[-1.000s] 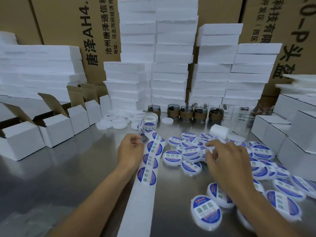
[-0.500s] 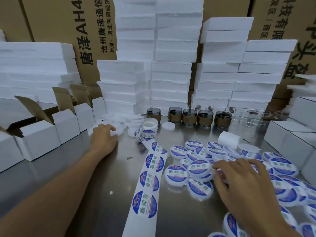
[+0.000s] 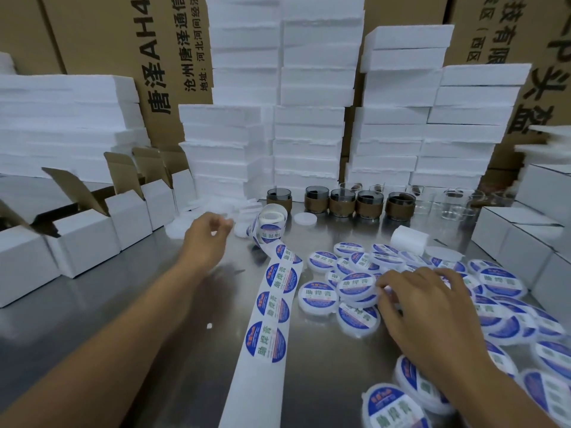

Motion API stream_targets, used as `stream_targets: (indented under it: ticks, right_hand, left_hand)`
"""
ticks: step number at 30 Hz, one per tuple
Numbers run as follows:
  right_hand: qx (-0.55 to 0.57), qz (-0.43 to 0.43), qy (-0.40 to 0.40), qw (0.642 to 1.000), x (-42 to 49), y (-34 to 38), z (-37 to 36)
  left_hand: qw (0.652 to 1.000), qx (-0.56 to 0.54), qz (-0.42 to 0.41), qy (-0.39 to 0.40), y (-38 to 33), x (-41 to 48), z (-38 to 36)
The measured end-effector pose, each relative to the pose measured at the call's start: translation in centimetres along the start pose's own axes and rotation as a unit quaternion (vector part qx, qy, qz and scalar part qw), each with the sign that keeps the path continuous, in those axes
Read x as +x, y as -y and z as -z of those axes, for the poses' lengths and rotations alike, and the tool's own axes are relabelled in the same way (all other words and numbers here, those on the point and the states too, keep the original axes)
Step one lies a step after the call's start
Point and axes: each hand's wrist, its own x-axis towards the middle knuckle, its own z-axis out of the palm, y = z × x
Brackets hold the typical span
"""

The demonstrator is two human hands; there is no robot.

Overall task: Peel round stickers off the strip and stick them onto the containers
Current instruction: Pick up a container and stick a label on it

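Stickers (image 3: pixel 272 341), round and glossy, on white paper strip (image 3: pixel 247 393) across metal table (image 3: pixel 123 319)

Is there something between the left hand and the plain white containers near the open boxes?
Nothing visible. The left hand is at the edge of the plain white containers; the sticker roll stands to its right, out of the way.

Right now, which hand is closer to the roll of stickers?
Left. The left hand is just to the left of the roll. The right hand rests on the pile of labelled containers, farther off to the roll's right and nearer the person.
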Motion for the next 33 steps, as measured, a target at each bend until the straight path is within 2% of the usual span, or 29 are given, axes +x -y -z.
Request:
stream_targets:
  ticks: [4,7,9,10,12,13,15,19,25,27,29,31,33]
  right_hand:
    - [0.022,-0.015,0.055,0.998,-0.1,0.3,0.8]
    - [0.054,-0.026,0.079,0.995,-0.2,0.5,1.4]
    - [0.137,-0.045,0.068,0.987,-0.6,1.3,2.0]
    - [0.219,-0.073,0.064,0.971,-0.9,1.9,2.3]
    - [0.408,-0.148,0.063,0.899,-1.3,3.4,2.8]
    - [0.479,-0.177,0.063,0.857,-1.3,4.1,2.9]
    - [0.555,-0.206,0.072,0.803,-1.0,5.0,3.2]
    - [0.622,-0.212,0.108,0.746,-0.7,5.5,3.7]
    - [0.658,-0.228,0.146,0.702,-1.0,6.0,2.9]
    - [0.656,-0.214,0.152,0.707,-1.0,6.3,2.5]
    - [0.651,-0.203,0.151,0.716,-1.0,6.3,2.4]
    - [0.652,-0.196,0.146,0.718,-1.1,6.3,2.2]
    - [0.649,-0.195,0.133,0.723,-1.1,6.1,2.1]
  left_hand:
    - [0.985,-0.157,0.066,-0.011,-4.2,-4.8,0.4]
    - [0.954,-0.281,0.103,0.034,-6.5,-8.1,0.9]
    - [0.921,-0.360,0.121,0.089,-7.2,-10.2,1.0]
    - [0.902,-0.395,0.132,0.115,-7.2,-11.2,1.1]
    - [0.877,-0.431,0.145,0.158,-7.2,-12.5,1.2]
    - [0.872,-0.434,0.143,0.176,-7.1,-12.9,1.3]
    - [0.871,-0.425,0.132,0.206,-7.1,-13.2,1.4]
    - [0.878,-0.391,0.114,0.250,-7.4,-13.8,1.5]
    - [0.878,-0.391,0.105,0.256,-7.7,-14.2,1.1]
    - [0.883,-0.377,0.057,0.274,-7.6,-14.5,0.9]
    - [0.903,-0.330,0.016,0.276,-7.4,-14.8,0.8]
    - [0.904,-0.332,0.016,0.267,-7.3,-14.6,0.9]
    - [0.907,-0.352,0.051,0.226,-7.2,-14.1,1.2]
